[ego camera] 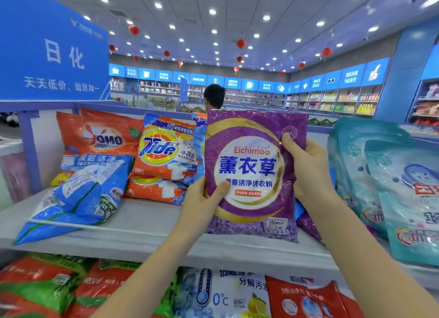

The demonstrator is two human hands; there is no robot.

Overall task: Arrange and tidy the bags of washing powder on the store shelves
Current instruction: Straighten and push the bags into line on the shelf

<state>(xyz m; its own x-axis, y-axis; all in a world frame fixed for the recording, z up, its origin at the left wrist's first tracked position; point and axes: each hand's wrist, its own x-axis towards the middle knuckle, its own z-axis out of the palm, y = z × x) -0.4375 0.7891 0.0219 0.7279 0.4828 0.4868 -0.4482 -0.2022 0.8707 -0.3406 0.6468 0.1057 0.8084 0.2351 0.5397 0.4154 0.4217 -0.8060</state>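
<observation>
Left hand [202, 199] and right hand [306, 165] gripping upright purple bag [251, 170], above shelf [142, 222]

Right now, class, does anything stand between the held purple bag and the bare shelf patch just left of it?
Nothing visible does. Left hand and right hand hold the purple bag upright; the bare shelf patch is open, Tide bags behind, blue bag further left.

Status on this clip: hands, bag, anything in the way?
Both grip purple bag: left hand low left, right hand right edge. Bag upright, label toward camera, at shelf. Slumped blue bag to left, teal bags to right.
</observation>
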